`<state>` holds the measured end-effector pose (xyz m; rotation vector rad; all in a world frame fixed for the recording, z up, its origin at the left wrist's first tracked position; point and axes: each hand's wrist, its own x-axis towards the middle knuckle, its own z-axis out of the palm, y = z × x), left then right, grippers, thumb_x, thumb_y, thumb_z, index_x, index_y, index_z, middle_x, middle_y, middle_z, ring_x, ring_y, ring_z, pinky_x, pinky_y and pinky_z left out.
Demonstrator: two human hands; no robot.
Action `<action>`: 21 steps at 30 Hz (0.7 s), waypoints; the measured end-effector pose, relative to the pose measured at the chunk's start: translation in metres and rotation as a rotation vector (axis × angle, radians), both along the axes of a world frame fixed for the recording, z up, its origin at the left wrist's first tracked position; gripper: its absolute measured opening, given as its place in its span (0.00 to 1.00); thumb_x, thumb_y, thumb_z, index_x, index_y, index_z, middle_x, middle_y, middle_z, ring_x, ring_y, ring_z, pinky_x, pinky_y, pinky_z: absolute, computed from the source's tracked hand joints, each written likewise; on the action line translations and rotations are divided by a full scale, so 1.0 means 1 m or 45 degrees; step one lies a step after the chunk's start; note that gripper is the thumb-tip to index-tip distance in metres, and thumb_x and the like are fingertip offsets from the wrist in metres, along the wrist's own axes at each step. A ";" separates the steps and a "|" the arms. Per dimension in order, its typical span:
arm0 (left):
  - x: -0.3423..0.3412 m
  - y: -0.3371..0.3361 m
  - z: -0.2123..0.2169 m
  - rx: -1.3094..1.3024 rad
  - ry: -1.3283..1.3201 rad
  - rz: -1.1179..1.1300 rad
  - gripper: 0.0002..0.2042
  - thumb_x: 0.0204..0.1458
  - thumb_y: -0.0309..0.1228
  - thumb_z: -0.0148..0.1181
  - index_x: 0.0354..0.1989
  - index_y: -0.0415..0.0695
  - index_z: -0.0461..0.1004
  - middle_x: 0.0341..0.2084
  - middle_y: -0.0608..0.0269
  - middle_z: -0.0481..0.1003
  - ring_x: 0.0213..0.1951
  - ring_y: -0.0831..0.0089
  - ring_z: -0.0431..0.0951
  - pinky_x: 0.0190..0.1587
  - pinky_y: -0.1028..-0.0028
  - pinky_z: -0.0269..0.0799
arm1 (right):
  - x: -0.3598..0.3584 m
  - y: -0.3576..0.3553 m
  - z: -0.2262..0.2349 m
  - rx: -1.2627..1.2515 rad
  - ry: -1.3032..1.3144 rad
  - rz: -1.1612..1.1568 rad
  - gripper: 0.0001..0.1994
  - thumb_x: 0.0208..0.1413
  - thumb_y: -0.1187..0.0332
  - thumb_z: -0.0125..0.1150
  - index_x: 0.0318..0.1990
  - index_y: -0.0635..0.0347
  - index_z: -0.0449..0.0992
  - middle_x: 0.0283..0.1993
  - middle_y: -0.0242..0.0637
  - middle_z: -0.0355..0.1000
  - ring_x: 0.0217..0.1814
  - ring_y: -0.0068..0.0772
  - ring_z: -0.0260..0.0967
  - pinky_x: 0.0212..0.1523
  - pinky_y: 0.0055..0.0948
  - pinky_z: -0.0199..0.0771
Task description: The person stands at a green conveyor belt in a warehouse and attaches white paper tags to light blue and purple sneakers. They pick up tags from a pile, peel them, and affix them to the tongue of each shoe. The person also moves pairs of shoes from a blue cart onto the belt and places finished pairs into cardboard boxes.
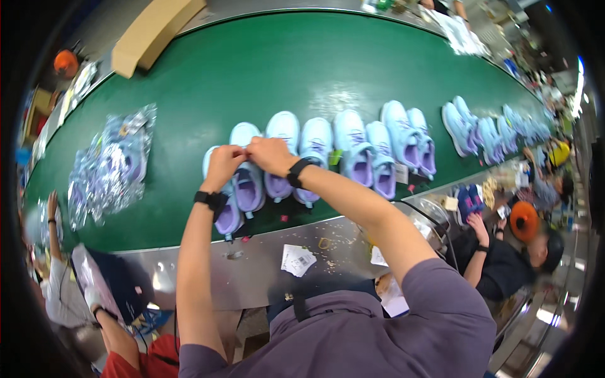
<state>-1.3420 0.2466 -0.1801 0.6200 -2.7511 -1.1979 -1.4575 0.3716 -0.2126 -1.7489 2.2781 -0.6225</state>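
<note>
My left hand (223, 166) and my right hand (271, 156) meet fingertip to fingertip over a light-blue sneaker (250, 190) with a lilac lining. Both are closed in a pinch; whatever lies between the fingers is too small to make out. Partly behind my left hand is another light-blue sneaker (228, 217). Just right, under my right hand and wrist, stands a third sneaker (282, 126). Further along the row sit more of the same sneakers (350, 135), and a small green tag (335, 157) shows among them.
The shoes stand on a green conveyor belt (208, 75). Clear-bagged shoes (110, 167) lie at left, a cardboard box (154, 34) at the far edge. Along the near metal ledge (252, 277) are white labels (297, 259) and a rubber band (324, 243). At right, a co-worker's hand (478, 228) touches dark shoes (469, 200).
</note>
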 end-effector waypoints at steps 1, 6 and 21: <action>0.004 -0.001 -0.005 -0.074 0.002 0.004 0.06 0.43 0.28 0.59 0.27 0.39 0.78 0.21 0.55 0.77 0.25 0.65 0.78 0.30 0.70 0.71 | 0.008 0.001 0.010 -0.045 -0.002 -0.047 0.09 0.49 0.67 0.52 0.37 0.59 0.71 0.34 0.44 0.68 0.32 0.46 0.72 0.27 0.41 0.73; 0.004 0.010 -0.010 -0.134 0.093 0.162 0.10 0.46 0.24 0.55 0.37 0.38 0.74 0.22 0.54 0.74 0.25 0.67 0.75 0.29 0.70 0.70 | 0.008 0.003 0.029 -0.489 -0.179 -0.175 0.10 0.49 0.75 0.50 0.41 0.63 0.67 0.35 0.47 0.66 0.37 0.46 0.70 0.28 0.36 0.73; 0.023 0.018 -0.008 1.391 0.421 0.718 0.12 0.54 0.22 0.53 0.45 0.29 0.68 0.34 0.55 0.74 0.34 0.71 0.76 0.40 0.76 0.75 | 0.007 0.002 0.026 -0.582 -1.900 -0.383 0.10 0.51 0.74 0.58 0.41 0.66 0.74 0.35 0.38 0.74 0.37 0.23 0.73 0.35 0.19 0.75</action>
